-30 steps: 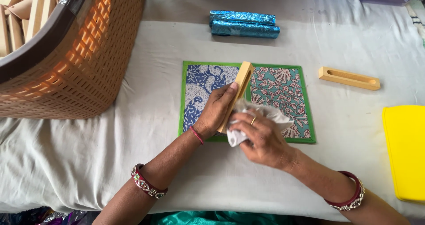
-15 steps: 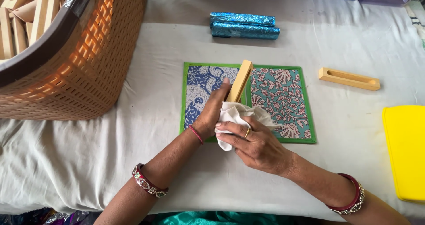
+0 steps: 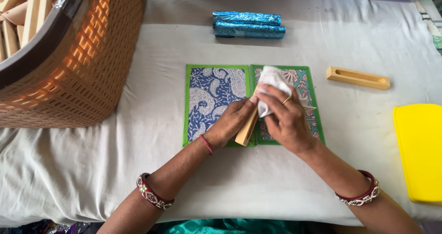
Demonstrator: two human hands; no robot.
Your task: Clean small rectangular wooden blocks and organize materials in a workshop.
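Wiping cloth (image 3: 272, 84) moved up, block (image 3: 247, 128) lowered

2 shiny blue foil-wrapped packs (image 3: 248, 24), long & narrow, lie side by side touching. Near table's far edge, approx. mid-width.

Most of the wooden block (image 3: 246, 130) is hidden under the left hand (image 3: 232, 123) and the white cloth (image 3: 271, 89). The woven basket (image 3: 83, 63), left of the patterned mat (image 3: 216, 96), is cut by the frame edge, as is the yellow board (image 3: 419, 151) right of the mat.
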